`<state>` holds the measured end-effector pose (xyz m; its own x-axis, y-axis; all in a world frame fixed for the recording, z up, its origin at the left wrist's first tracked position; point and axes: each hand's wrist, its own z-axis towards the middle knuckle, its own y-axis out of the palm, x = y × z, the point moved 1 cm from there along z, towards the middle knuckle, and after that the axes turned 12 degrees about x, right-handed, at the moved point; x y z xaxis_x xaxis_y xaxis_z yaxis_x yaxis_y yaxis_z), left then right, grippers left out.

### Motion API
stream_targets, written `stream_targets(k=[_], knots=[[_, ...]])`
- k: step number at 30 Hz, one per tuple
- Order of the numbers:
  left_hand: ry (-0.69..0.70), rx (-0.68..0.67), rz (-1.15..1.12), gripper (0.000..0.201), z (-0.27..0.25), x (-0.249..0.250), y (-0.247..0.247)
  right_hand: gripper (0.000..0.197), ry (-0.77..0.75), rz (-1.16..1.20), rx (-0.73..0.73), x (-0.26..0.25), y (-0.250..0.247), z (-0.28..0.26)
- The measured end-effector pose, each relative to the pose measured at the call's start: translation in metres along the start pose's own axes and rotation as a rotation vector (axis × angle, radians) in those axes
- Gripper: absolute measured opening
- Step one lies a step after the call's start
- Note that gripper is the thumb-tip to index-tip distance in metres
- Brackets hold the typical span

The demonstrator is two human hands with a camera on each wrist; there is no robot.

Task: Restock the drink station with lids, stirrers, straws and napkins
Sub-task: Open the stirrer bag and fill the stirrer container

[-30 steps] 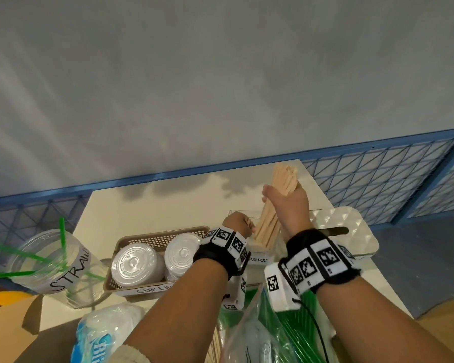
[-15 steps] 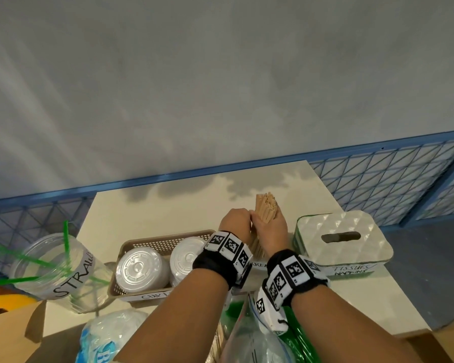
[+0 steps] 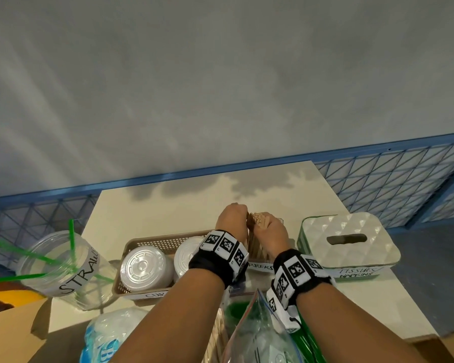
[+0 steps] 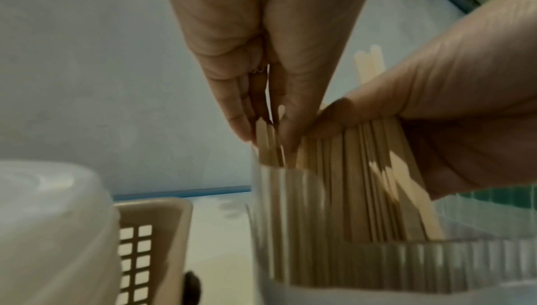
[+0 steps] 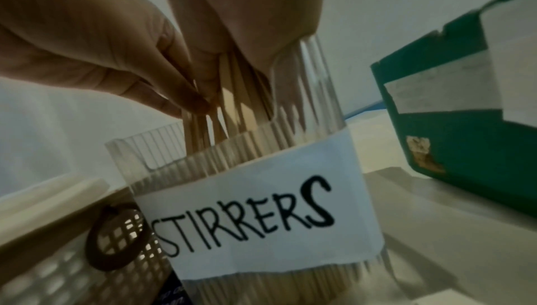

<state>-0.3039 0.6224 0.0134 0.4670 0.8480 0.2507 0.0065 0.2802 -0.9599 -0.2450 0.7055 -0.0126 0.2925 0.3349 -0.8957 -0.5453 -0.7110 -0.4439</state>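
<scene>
While gripped by both hands (image 3: 232,221), wooden stirrers (image 4: 348,195) upright (bunched) w/in ribbed clear holder (image 5: 290,149).

Hidden and cropped bits around the drink station

Blocking most of the ribbed clear plastic stirrer holder (image 3: 260,251) in the head view; cropping the clear zip-top plastic bag (image 3: 257,334) at the bottom edge.

pale wooden stirrers (image 3: 257,221), green straws (image 3: 71,239), beige perforated basket (image 3: 152,242), white quilted tissue box (image 3: 351,239)
</scene>
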Motion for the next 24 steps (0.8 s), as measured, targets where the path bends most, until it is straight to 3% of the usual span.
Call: stream_targets(k=[6,10,14,20,24], knots=[[-0.033,0.079,-0.091,0.025,0.000,-0.006,0.001,0.034,-0.042,-0.088,-0.070,-0.003,-0.007,0.000],[-0.022,-0.003,-0.154,0.042,-0.001,-0.003,0.001,0.028,-0.063,-0.215,-0.150,-0.001,-0.007,0.002],[0.000,-0.067,-0.053,0.028,0.000,-0.003,0.002,0.029,-0.027,-0.293,-0.233,-0.002,-0.008,0.002],[-0.007,-0.133,0.019,0.026,-0.003,-0.006,-0.004,0.019,-0.053,-0.306,-0.328,-0.004,-0.010,0.002],[-0.031,-0.149,-0.029,0.021,-0.007,-0.001,-0.008,0.031,0.052,-0.286,-0.264,-0.003,-0.004,-0.001]])
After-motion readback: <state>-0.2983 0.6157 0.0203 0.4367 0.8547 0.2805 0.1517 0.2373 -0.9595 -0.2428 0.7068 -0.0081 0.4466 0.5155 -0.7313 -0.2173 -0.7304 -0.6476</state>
